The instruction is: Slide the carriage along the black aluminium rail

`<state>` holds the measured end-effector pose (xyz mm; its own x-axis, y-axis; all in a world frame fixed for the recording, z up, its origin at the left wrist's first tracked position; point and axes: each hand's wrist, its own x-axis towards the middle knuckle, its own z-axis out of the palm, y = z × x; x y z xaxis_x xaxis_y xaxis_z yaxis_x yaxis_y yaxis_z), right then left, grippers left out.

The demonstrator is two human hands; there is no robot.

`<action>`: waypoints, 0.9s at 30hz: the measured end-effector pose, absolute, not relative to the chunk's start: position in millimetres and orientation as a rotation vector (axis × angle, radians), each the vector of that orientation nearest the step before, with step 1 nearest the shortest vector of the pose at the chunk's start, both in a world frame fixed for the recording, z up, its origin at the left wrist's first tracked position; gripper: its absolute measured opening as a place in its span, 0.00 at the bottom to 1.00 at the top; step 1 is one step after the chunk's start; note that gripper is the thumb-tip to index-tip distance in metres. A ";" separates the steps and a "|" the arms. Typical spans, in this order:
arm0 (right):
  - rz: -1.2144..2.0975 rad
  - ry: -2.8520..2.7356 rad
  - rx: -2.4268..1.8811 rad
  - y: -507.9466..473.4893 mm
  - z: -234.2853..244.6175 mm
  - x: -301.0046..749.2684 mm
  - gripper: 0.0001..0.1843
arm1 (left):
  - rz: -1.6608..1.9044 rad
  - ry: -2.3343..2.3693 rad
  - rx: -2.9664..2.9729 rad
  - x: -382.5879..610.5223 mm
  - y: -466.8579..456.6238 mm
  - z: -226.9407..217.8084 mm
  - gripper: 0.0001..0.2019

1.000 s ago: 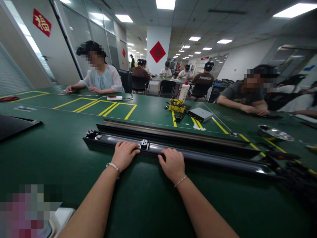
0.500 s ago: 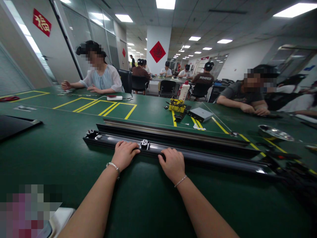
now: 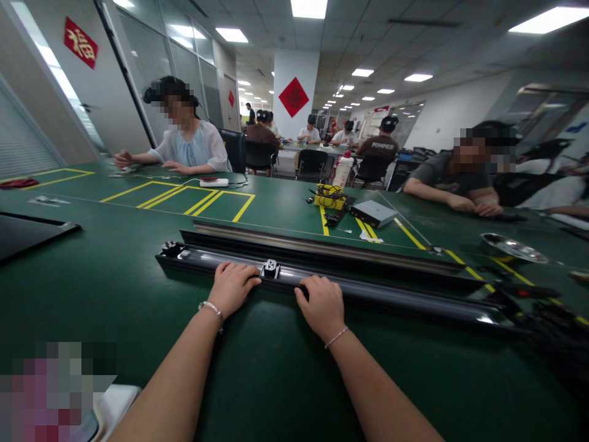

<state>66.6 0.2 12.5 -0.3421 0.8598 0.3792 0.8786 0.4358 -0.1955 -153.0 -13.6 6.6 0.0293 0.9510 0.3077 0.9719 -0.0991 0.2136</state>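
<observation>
A long black rail lies across the green table in front of me, with a second dark rail just behind it. My left hand rests on the near rail, fingers curled over its edge, just left of a small metal fitting. On the right of that fitting my right hand rests on the same rail with its fingers curled over it too.
A metal bowl sits at the far right. A grey box and a yellow cable bundle lie mid-table. A black tray is at the left. Other people sit around the tables behind.
</observation>
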 end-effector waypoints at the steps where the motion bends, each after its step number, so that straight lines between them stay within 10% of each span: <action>1: -0.057 -2.267 -1.470 0.3 12.5 66.5 0.10 | -0.585 -2.066 -2.213 -153.1 -13.7 6.5 0.11; 27: -0.052 -2.280 -1.494 0.2 13.7 66.0 0.11 | -0.579 -1.993 -2.219 -148.4 -16.0 8.5 0.09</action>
<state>66.0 0.2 13.7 -0.3401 0.8701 0.3567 0.8853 0.4241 -0.1905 -148.4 -16.0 8.5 0.0691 0.9361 0.3449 0.9753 -0.1362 0.1741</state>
